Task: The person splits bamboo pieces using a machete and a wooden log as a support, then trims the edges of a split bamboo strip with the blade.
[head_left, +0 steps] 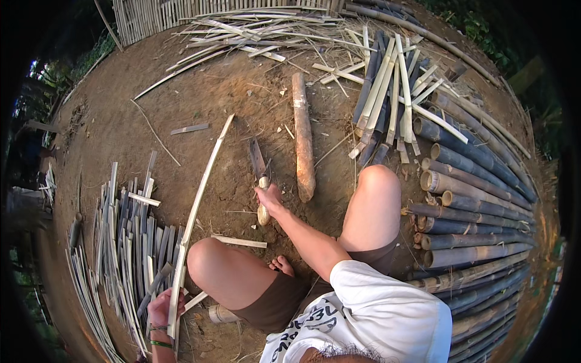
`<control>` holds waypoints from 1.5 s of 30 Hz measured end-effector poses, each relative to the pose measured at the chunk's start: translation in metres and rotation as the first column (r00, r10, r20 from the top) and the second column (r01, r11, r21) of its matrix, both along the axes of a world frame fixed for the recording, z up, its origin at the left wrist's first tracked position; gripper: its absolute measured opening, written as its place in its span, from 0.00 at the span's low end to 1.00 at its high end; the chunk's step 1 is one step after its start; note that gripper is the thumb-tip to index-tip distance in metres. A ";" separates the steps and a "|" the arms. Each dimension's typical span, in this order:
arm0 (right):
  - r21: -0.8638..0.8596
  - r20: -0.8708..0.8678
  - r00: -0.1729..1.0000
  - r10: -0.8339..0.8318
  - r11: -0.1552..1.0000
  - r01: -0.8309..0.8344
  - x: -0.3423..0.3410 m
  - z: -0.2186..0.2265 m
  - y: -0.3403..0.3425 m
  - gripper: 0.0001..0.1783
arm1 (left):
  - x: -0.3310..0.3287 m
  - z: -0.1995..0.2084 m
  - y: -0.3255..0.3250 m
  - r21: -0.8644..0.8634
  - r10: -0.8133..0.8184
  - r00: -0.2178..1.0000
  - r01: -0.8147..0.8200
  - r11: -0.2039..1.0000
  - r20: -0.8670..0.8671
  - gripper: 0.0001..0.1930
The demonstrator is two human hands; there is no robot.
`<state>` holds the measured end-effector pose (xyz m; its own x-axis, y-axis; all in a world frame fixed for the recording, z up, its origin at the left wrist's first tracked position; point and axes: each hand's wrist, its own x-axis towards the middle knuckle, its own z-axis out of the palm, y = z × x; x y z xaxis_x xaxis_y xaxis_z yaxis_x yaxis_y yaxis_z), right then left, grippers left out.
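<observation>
In my left hand, low at the left, is a long pale bamboo strip. The fingers wrap round its near end, and it slants up and away past my left knee. My right hand grips the light handle of a machete in front of me. Its dark blade points away, over bare soil. Just right of the blade lies a thick brown log on the ground, apart from the machete. A short pale bamboo piece rests near my left knee.
Split bamboo strips are heaped at the left. More strips lie piled at the far right and along the back. Round bamboo poles are stacked to the right. A slatted bamboo fence stands at the back.
</observation>
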<state>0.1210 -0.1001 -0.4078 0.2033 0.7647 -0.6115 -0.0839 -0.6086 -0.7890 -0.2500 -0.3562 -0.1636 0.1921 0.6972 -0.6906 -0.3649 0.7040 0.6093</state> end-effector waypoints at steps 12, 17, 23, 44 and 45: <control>-0.003 0.690 0.629 0.358 0.870 -0.493 0.027 -0.001 -0.044 0.26 | 0.004 0.117 0.088 0.623 -0.005 0.959 -0.181 0.761 0.284 0.50; 0.206 0.886 0.463 0.030 0.869 -0.451 0.049 0.019 -0.023 0.46 | 0.022 0.087 0.113 0.794 0.083 0.906 -0.404 0.455 0.414 0.44; -0.195 0.739 0.648 0.187 0.979 -0.061 0.117 -0.001 0.027 0.62 | 0.047 0.099 0.144 0.856 0.862 0.505 -0.424 0.295 -0.047 0.32; 0.433 0.321 0.853 0.412 0.737 -0.519 -0.054 0.062 -0.082 0.46 | 0.031 0.308 0.315 0.660 0.672 0.169 -0.462 -0.592 0.721 0.25; 0.460 0.330 0.821 0.466 0.680 -0.571 -0.063 0.064 -0.066 0.45 | 0.033 0.308 0.313 0.639 0.654 0.165 -0.480 -0.601 0.739 0.24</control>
